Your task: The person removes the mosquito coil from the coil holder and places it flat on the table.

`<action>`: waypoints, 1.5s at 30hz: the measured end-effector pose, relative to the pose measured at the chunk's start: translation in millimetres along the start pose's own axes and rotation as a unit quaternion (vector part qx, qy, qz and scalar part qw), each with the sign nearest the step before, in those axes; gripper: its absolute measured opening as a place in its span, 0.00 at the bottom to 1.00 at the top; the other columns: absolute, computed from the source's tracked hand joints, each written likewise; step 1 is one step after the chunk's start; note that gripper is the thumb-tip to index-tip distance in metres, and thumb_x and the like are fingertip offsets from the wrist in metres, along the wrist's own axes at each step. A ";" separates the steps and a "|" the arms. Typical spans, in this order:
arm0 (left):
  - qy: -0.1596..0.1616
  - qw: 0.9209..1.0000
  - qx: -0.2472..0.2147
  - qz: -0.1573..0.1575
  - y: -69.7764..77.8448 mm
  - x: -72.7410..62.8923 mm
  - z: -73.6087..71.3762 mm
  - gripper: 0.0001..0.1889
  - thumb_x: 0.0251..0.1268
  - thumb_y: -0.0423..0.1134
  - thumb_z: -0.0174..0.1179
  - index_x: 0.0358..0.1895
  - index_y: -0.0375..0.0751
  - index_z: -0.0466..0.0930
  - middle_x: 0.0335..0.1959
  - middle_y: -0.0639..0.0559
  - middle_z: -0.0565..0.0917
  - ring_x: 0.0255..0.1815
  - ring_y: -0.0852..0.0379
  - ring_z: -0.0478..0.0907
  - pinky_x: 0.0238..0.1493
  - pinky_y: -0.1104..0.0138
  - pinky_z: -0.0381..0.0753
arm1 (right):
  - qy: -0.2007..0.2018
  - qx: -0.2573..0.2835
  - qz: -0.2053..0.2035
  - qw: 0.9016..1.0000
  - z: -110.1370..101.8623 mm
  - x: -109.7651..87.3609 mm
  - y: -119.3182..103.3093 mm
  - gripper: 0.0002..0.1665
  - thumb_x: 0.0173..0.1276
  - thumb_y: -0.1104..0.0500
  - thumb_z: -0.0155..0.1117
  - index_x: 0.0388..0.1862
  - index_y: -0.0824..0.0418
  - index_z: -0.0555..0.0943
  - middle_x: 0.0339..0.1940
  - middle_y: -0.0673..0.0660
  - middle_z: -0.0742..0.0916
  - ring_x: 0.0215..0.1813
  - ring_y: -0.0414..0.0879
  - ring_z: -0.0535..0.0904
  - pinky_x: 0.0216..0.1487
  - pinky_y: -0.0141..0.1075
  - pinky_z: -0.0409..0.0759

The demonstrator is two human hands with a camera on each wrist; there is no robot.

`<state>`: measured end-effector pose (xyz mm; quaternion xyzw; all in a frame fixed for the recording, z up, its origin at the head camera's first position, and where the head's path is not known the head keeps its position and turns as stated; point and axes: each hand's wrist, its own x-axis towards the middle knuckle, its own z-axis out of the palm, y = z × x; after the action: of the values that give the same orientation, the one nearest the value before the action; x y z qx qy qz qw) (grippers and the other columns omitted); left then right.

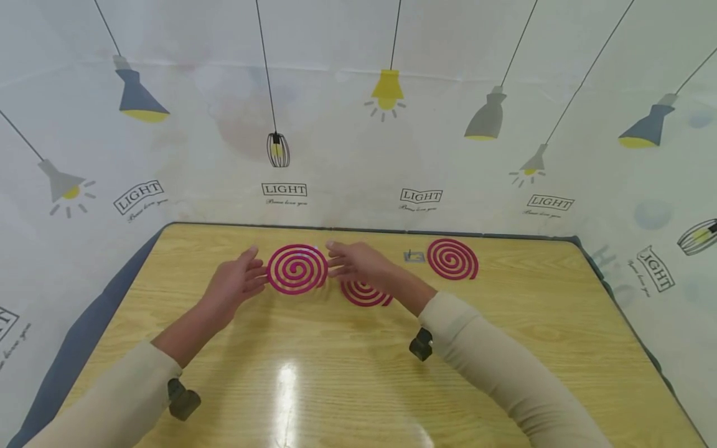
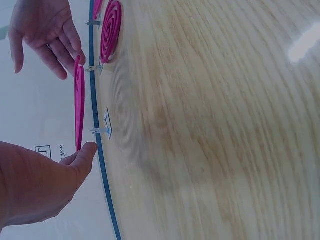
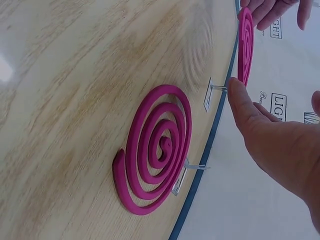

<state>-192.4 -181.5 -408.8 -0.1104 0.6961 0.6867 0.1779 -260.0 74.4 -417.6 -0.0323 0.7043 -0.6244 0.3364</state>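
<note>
A magenta mosquito coil [image 1: 297, 269] is held up between my two hands, over the far side of the table. My left hand [image 1: 232, 283] touches its left edge with extended fingertips, the thumb standing apart. At the opposite edge, the fingertips of my right hand [image 1: 361, 264] meet the coil, fingers likewise extended. Seen edge-on in the left wrist view, the coil [image 2: 79, 105] stands above the tabletop. A second coil [image 3: 166, 145] lies flat on the wood beneath my right forearm, partly hidden by that hand in the head view.
Farther right on the table [image 1: 532, 323] lies a third coil [image 1: 452, 259], with a small metal coil stand [image 1: 414, 256] beside it. Another metal stand [image 2: 106, 129] sits near the back edge, below the raised coil. A printed backdrop [image 1: 342, 124] rises behind the table.
</note>
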 end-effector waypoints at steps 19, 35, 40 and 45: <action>0.021 0.999 -0.021 -0.032 -3.6 7.9 -25.4 0.42 0.77 0.59 0.34 0.74 0.22 0.42 0.75 0.28 0.53 0.74 0.40 0.57 0.74 0.55 0.61 | -0.032 0.041 -0.008 0.999 23.2 17.4 4.9 0.42 0.75 0.41 0.52 0.72 0.72 0.62 0.67 0.68 0.75 0.65 0.61 0.75 0.69 0.48 0.72; 0.067 0.996 -0.018 -0.060 0.1 29.6 -33.7 0.40 0.78 0.57 0.32 0.75 0.25 0.42 0.75 0.30 0.53 0.75 0.42 0.57 0.75 0.57 0.61 | -0.015 0.099 0.007 0.995 45.4 36.5 11.4 0.40 0.73 0.42 0.55 0.75 0.62 0.62 0.68 0.68 0.74 0.65 0.62 0.74 0.67 0.48 0.74; 0.071 0.995 0.004 -0.065 -1.0 40.3 -36.4 0.40 0.78 0.58 0.32 0.75 0.26 0.43 0.76 0.31 0.52 0.75 0.42 0.55 0.75 0.56 0.60 | -0.014 0.128 0.016 0.992 47.0 43.2 12.4 0.41 0.73 0.41 0.55 0.76 0.61 0.60 0.70 0.68 0.72 0.66 0.61 0.73 0.70 0.49 0.71; 0.076 0.995 0.025 -0.065 -0.8 46.9 -38.6 0.40 0.77 0.59 0.32 0.75 0.26 0.43 0.76 0.31 0.52 0.76 0.41 0.55 0.75 0.56 0.60 | -0.016 0.148 0.015 0.989 48.8 46.3 13.1 0.42 0.72 0.41 0.55 0.76 0.62 0.58 0.70 0.69 0.70 0.67 0.62 0.71 0.71 0.50 0.69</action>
<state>-238.5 -215.7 -428.5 -0.2032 0.7159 0.6457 0.1712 -265.8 13.9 -449.1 0.0184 0.5994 -0.7158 0.3577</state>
